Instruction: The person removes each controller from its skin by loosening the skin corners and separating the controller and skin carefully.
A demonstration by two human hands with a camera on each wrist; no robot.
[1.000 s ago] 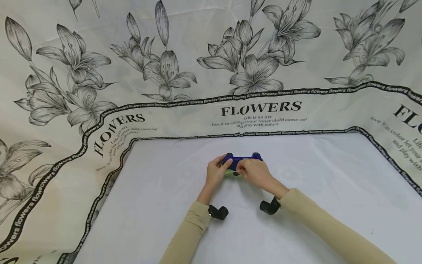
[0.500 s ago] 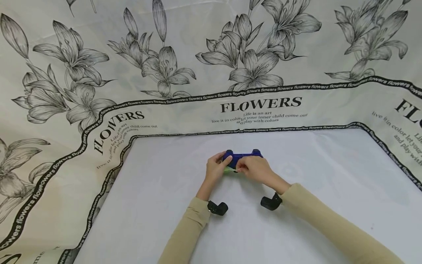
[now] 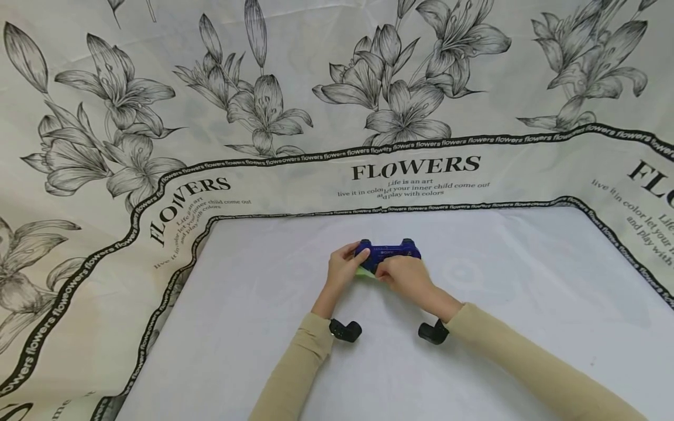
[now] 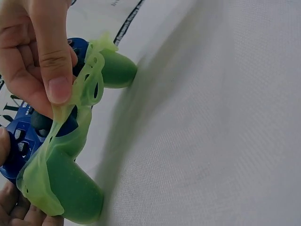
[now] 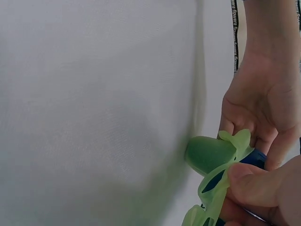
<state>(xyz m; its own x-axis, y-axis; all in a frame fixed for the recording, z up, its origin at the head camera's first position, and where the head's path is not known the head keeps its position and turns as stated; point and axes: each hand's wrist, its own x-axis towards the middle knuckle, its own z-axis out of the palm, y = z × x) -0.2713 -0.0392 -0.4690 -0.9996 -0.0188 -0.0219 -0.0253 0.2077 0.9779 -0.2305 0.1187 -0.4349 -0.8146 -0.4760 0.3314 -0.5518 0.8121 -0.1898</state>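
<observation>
A blue game controller (image 3: pixel 380 249) is held up over the far middle of the white table. My left hand (image 3: pixel 343 270) grips its left end, thumb across the front. A thin, stretchy light-green cover (image 4: pixel 40 186) wraps both handles, which look darker green through it. My right hand (image 3: pixel 409 276) pinches the cover's loose edge between thumb and curled fingers, pulling it taut over the controller's middle. In the left wrist view, the thumbsticks and buttons (image 4: pixel 21 141) show uncovered beside the stretched edge. The right wrist view shows one covered handle (image 5: pixel 209 153) pointing away from the left palm.
A white cloth covers the table (image 3: pixel 253 327). Behind and at the sides hangs a curtain (image 3: pixel 295 187) printed with lilies and the word FLOWERS. Each wrist wears a small black camera, the left one (image 3: pixel 346 331) and the right one (image 3: pixel 433 332).
The right hand has shifted slightly down toward the person, still pinching the cover. More of the controller's face, with its lettering, shows now. The left hand keeps its grip.
</observation>
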